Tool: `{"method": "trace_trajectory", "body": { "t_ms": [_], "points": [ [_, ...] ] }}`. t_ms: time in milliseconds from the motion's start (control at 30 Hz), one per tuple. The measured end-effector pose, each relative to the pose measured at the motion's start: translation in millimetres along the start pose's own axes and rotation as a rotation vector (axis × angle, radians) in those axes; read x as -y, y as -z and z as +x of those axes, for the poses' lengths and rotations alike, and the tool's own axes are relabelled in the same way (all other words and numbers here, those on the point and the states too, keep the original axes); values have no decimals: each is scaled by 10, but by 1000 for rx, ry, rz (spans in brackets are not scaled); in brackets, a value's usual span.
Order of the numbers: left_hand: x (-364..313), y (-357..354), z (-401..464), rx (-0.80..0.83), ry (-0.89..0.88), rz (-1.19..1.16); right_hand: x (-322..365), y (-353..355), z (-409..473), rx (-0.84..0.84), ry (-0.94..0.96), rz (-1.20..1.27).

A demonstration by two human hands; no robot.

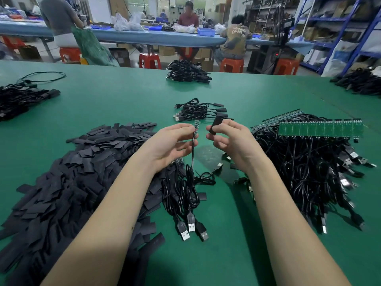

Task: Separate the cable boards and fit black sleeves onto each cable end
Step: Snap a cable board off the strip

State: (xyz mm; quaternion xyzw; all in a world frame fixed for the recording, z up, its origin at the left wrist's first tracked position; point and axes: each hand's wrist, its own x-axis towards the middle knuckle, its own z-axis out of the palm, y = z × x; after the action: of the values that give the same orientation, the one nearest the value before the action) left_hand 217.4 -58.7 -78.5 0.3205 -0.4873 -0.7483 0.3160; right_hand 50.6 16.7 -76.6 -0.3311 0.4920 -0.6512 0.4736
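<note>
My left hand (173,145) pinches a thin black cable just below its small green board end (52,125)... the board (196,126) points up and the cable (192,159) hangs down to USB plugs (191,223). My right hand (231,139) pinches one black sleeve (215,125), held a short gap to the right of the board. A big heap of loose black sleeves (68,182) lies at the left. A green panel of joined boards (319,129) with hanging cables lies at the right.
A small bundle of sleeved cables (198,112) lies just beyond my hands. Further cable piles sit at the far centre (187,72), far left (18,100) and far right (358,81) of the green table (123,96). People sit at a blue bench behind.
</note>
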Motion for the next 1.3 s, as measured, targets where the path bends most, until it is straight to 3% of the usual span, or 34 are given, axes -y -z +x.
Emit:
{"method": "trace_trajectory", "body": {
  "t_ms": [200, 400, 500, 667, 1300],
  "points": [
    [-14, -1, -19, 81, 8, 158, -24, 14, -31, 98, -4, 141],
    [-16, 32, -16, 101, 16, 238, -62, 56, -1, 80, 16, -14],
    [-12, 34, -10, 120, 21, 261, -63, 68, 5, 82, 25, 43],
    [-3, 25, -15, 151, 25, 269, -26, 104, -30, 129, 62, 176],
    [-1, 48, -40, 214, 19, 212, -104, 66, -44, 133, 119, 108]
  ]
}}
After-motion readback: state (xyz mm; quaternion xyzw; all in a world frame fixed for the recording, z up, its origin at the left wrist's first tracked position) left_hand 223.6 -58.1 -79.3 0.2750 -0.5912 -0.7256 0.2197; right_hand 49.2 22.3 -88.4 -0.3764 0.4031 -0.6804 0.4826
